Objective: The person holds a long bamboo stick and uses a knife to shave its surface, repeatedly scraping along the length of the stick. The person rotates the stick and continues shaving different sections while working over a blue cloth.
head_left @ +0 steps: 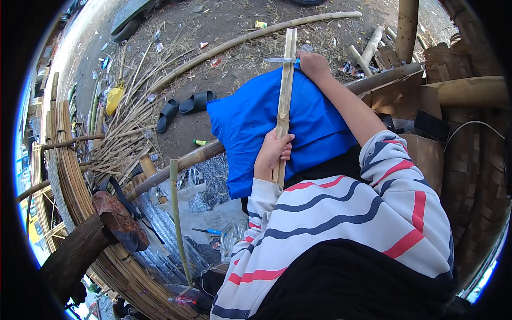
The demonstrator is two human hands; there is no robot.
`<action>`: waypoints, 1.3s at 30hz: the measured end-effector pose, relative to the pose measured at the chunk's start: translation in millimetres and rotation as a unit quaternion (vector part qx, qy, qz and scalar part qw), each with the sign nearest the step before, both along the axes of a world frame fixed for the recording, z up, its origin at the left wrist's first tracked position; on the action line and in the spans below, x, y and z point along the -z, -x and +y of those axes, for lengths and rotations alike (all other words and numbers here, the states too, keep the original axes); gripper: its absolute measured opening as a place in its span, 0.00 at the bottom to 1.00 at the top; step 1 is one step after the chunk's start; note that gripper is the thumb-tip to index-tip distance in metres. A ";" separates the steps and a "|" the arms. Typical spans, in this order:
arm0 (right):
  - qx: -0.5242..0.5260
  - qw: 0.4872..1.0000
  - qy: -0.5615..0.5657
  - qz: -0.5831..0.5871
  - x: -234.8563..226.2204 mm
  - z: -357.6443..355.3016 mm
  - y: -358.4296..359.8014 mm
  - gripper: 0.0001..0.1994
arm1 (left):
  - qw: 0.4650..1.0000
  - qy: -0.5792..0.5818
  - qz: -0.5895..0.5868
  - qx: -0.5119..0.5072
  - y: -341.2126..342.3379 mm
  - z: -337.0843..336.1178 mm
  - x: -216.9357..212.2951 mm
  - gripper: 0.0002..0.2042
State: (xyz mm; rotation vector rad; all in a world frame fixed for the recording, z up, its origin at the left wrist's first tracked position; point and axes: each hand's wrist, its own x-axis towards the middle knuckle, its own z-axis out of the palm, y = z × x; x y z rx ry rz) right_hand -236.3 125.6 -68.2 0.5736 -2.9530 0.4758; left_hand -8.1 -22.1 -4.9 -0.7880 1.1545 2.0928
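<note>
A split bamboo strip points away from me over a blue cloth spread across my lap. My left hand is closed round the strip's near part, its thumb lying across it. Close to the far end, a knife lies crosswise against the strip, its pale blade sticking out to the left. My right hand grips the knife's blue handle, which is mostly hidden by the fingers.
Dark sandals lie on the littered ground beyond a bamboo rail. A long bamboo pole and thin bamboo sticks are further out. At left, a blue-handled tool rests by an upright green bamboo stick. Cardboard stands right.
</note>
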 end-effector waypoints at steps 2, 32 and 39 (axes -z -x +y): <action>0.037 0.999 0.013 0.014 2.2 3.6 11.1 0.17 | 1.000 0.001 -0.009 0.002 -1.3 -0.2 0.5 0.10; 0.057 0.997 0.030 0.031 40.0 -17.4 92.9 0.20 | 0.998 -0.003 -0.054 -0.034 -2.0 -5.6 -0.3 0.09; 0.105 0.993 0.059 0.001 49.9 -23.9 90.1 0.21 | 0.998 0.004 -0.059 -0.034 -0.2 -5.3 -1.1 0.09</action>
